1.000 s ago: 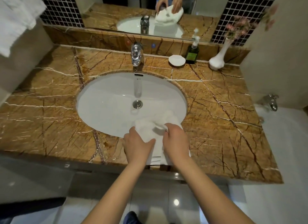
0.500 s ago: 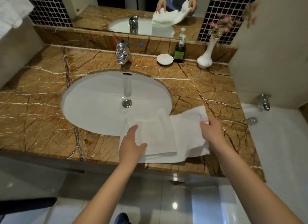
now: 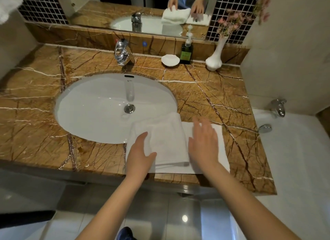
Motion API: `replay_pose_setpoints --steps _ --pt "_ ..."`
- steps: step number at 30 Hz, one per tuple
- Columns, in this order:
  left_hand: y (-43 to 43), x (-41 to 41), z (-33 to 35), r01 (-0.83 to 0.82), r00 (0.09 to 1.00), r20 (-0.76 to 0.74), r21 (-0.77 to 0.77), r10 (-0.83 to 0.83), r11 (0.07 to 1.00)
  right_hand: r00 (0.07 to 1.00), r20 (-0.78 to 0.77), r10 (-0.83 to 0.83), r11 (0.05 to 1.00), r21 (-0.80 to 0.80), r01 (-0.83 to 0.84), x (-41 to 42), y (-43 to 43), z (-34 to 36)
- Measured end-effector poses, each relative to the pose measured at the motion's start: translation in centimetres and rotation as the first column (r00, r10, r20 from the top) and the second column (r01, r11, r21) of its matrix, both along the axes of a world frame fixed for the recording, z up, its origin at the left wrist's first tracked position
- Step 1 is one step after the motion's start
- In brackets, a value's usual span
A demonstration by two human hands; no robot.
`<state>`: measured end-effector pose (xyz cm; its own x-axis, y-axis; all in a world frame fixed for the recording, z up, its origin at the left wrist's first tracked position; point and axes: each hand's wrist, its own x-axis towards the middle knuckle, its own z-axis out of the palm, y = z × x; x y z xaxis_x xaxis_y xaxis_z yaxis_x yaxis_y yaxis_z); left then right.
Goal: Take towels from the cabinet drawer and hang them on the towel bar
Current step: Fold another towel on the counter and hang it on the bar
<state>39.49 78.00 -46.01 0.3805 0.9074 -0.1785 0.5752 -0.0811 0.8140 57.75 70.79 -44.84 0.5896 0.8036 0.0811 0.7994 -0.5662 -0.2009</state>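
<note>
Head view: left hand (image 3: 141, 155) and right hand (image 3: 203, 143), fingers relaxed, lie over the towel (image 3: 166, 131).

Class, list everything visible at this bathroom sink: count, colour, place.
brown marble counter: one, brown, around sink
oval ceramic sink: one, white, centre-left
chrome faucet: one, silver, behind sink
shell-shaped dish: one, white, back of counter
soap pump bottle: one, dark green, beside dish
slim vase of flowers: one, white, back right
folded terry towel: one pile, white, counter's front edge
left hand: one, resting on towel
right hand: one, over towel's right side
</note>
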Motion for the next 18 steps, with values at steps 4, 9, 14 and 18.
replay_pose_setpoints --steps 4,9,14,18 --pt "0.2 -0.6 0.1 0.023 0.997 0.074 0.031 -0.026 0.999 0.982 -0.179 0.065 0.995 -0.058 -0.076 -1.7 0.1 -2.6" --pt "0.9 -2.0 1.1 0.118 0.983 0.136 0.057 -0.124 0.991 0.983 -0.168 0.072 0.997 -0.002 -0.074 -1.4 -0.3 -3.5" --pt "3.5 -4.9 3.4 0.125 0.986 0.095 0.127 -0.138 0.984 0.99 -0.115 0.077 0.995 -0.051 -0.083 -1.7 -0.6 -3.8" --pt "6.3 -8.8 5.1 0.094 0.994 0.041 0.184 -0.103 0.978 0.996 -0.057 0.062 0.995 -0.072 -0.066 -1.9 -0.6 -4.2"
